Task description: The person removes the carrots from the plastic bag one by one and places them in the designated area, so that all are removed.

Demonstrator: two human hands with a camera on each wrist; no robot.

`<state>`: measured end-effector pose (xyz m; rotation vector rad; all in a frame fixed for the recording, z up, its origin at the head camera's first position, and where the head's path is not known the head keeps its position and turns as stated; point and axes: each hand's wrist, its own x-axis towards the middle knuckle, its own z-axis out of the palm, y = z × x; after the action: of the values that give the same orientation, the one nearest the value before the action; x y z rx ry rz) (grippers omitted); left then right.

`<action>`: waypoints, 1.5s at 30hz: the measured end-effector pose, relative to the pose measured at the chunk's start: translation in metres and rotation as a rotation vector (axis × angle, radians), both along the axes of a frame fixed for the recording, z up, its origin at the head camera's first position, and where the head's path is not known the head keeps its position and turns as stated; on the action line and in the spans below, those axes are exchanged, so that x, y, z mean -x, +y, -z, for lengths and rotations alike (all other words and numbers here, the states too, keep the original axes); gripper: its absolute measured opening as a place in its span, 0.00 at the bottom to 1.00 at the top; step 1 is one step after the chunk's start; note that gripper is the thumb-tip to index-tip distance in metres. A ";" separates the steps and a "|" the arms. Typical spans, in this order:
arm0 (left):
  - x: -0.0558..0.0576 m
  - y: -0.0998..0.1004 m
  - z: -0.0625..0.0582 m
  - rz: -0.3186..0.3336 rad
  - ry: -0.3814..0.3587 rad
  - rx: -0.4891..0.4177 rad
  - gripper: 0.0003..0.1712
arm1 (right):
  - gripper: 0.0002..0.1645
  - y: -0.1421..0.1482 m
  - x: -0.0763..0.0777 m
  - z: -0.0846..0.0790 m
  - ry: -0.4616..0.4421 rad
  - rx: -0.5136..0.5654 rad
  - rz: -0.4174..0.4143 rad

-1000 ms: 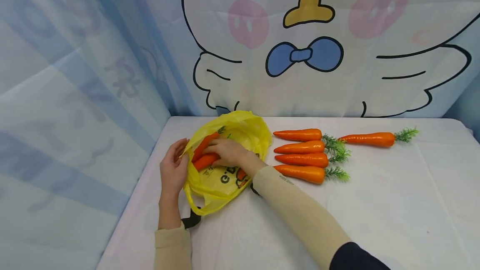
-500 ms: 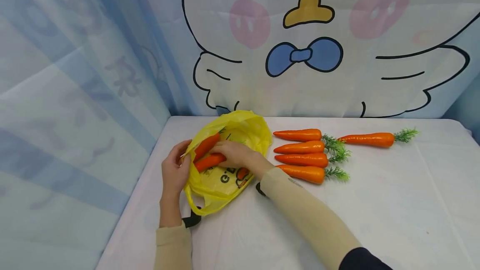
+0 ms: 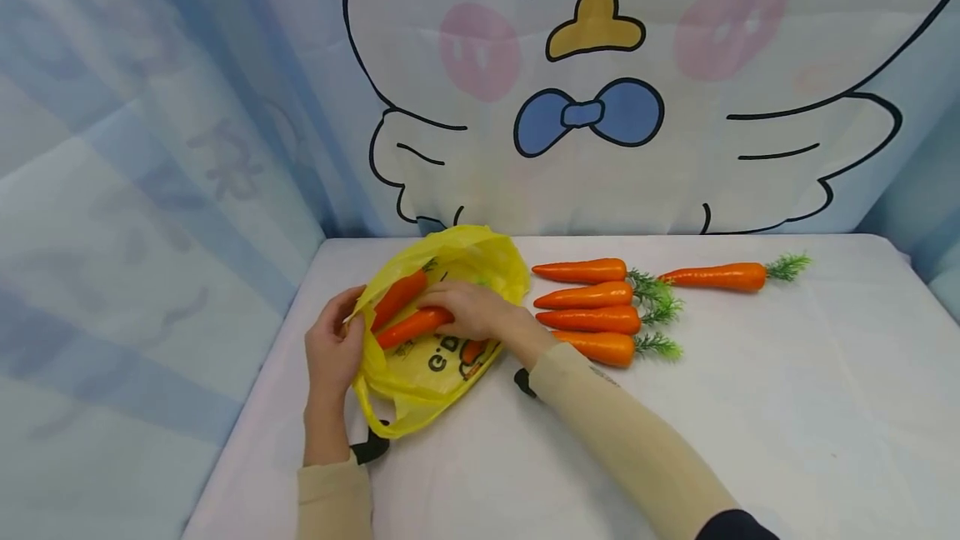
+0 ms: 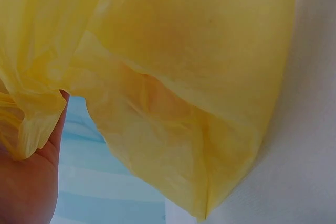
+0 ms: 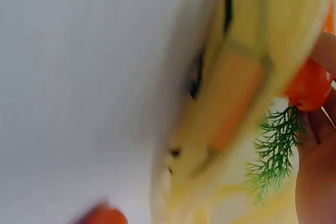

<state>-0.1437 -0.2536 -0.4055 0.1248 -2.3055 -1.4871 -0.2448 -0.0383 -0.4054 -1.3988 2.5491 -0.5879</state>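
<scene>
A yellow plastic bag (image 3: 408, 408) lies on the table with its mouth facing me. My left hand (image 3: 333, 350) pinches the bag's left rim; in the left wrist view the bag's film (image 4: 194, 40) hides most of that hand. Inside the mouth, my right hand (image 3: 468, 312) grips an orange carrot (image 3: 411, 328) by its thick end, the tip pointing left. Green leaves (image 5: 278, 140) hang from this carrot's top in the right wrist view. Behind it, a second carrot (image 3: 400, 297) lies in the bag, apart from my fingers.
Several carrots (image 3: 588, 320) with green tops lie in a row right of the bag, tips toward it. Farther right lies a single carrot (image 3: 716, 277). The white table (image 3: 787, 407) ends at a backdrop (image 3: 600, 182) with a cartoon print.
My right hand has drawn slightly to the right within the bag, and the gripped carrot has come with it. The left hand keeps its hold on the rim. The head view has shifted a little.
</scene>
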 end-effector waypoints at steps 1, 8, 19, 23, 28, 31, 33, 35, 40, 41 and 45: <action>-0.001 -0.001 0.000 0.000 -0.003 -0.006 0.22 | 0.27 0.001 -0.001 -0.002 -0.002 0.001 0.004; -0.004 0.000 -0.002 0.009 -0.004 -0.032 0.22 | 0.27 0.022 -0.005 -0.023 0.003 0.020 0.037; 0.000 0.005 -0.003 -0.009 -0.031 -0.006 0.22 | 0.28 0.075 -0.011 -0.043 0.052 0.020 0.137; 0.001 0.005 -0.004 -0.010 -0.034 -0.007 0.22 | 0.28 0.095 -0.014 -0.048 0.075 0.051 0.167; 0.000 0.005 -0.004 -0.023 -0.045 0.003 0.22 | 0.27 0.117 -0.017 -0.055 0.087 0.093 0.193; 0.000 0.005 -0.003 -0.024 -0.047 0.006 0.22 | 0.27 0.129 -0.018 -0.059 0.076 0.098 0.220; 0.001 0.004 -0.002 -0.022 -0.046 0.007 0.22 | 0.27 0.136 -0.018 -0.062 0.063 0.092 0.245; 0.001 0.004 -0.002 -0.021 -0.041 0.007 0.22 | 0.27 0.144 -0.018 -0.065 0.045 0.077 0.271; 0.000 0.004 -0.002 -0.024 -0.042 0.008 0.22 | 0.28 0.167 -0.019 -0.068 0.020 0.081 0.336; 0.000 0.004 -0.002 -0.023 -0.038 0.010 0.22 | 0.28 0.173 -0.020 -0.068 0.018 0.091 0.347; -0.001 0.003 -0.001 -0.021 -0.033 0.013 0.22 | 0.29 0.197 -0.022 -0.067 0.002 0.123 0.396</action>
<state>-0.1431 -0.2503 -0.4042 0.1709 -2.3323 -1.4708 -0.2233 0.1587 -0.3389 -0.9224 2.8534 -0.8144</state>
